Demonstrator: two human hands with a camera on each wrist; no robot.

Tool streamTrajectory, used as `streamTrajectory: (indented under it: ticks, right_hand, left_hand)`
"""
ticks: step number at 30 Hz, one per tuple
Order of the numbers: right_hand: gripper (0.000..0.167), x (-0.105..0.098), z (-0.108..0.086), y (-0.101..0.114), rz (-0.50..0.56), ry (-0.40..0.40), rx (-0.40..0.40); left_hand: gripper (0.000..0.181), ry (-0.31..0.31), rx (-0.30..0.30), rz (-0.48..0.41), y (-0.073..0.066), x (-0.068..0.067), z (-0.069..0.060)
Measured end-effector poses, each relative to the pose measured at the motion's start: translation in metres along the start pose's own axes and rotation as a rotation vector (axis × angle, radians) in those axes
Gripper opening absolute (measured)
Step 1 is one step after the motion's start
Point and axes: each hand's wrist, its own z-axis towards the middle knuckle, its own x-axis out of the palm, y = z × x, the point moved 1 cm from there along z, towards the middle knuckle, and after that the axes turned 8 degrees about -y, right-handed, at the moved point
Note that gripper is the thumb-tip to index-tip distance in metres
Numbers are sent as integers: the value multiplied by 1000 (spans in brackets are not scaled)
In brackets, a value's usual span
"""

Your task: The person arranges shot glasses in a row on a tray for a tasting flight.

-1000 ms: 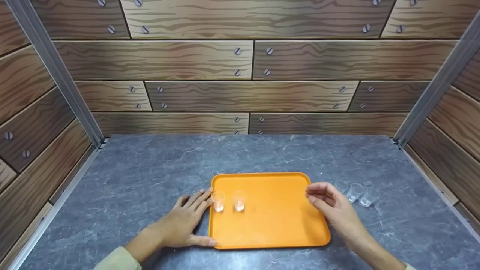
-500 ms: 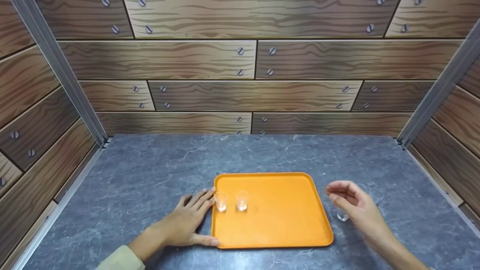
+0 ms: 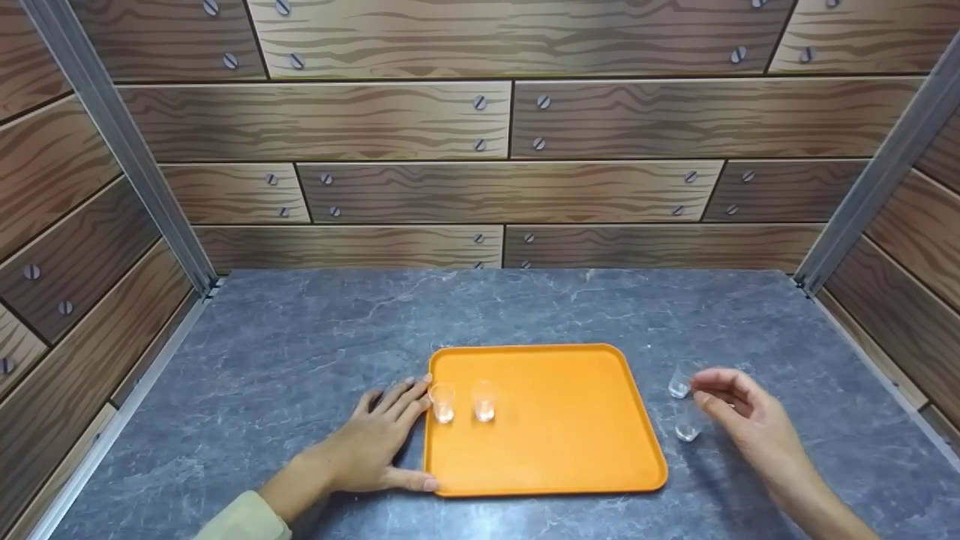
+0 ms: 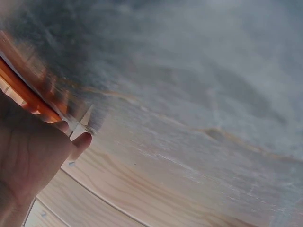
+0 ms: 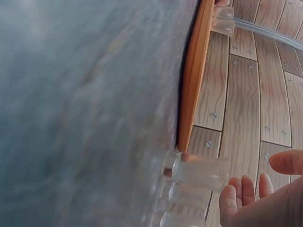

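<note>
We see at least three clear plastic cups (image 5: pixel 201 172) close together on the bench (image 3: pixel 555 307), between the orange tray (image 3: pixel 562 420) and the bench's right edge. The right hand (image 3: pixel 754 424) is just beside them, its grip partly spread, thumb parted from bent fingers. Two more cups (image 3: pixel 484 406) stand upright on the tray, side by side near its left edge. At that edge we find the left hand (image 3: pixel 379 442), its grip wide, fingertips and thumb touching the rim. Past the bench's far edge we see a wood-patterned wall (image 3: pixel 330 120).
</note>
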Motion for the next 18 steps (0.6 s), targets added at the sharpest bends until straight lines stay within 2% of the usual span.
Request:
streamTrajectory:
  ticks: [7, 12, 18]
  right_hand:
    - [36, -7, 1, -7, -46, 18, 46]
    - [50, -10, 2, -10, -114, 92, 120]
    - [66, -15, 5, -14, -194, 206, 157]
  left_hand:
    - [112, -4, -1, 3, 0, 0, 0]
    - [113, -17, 10, 18, 0, 0, -1]
    - [113, -18, 15, 20, -1, 0, 0]
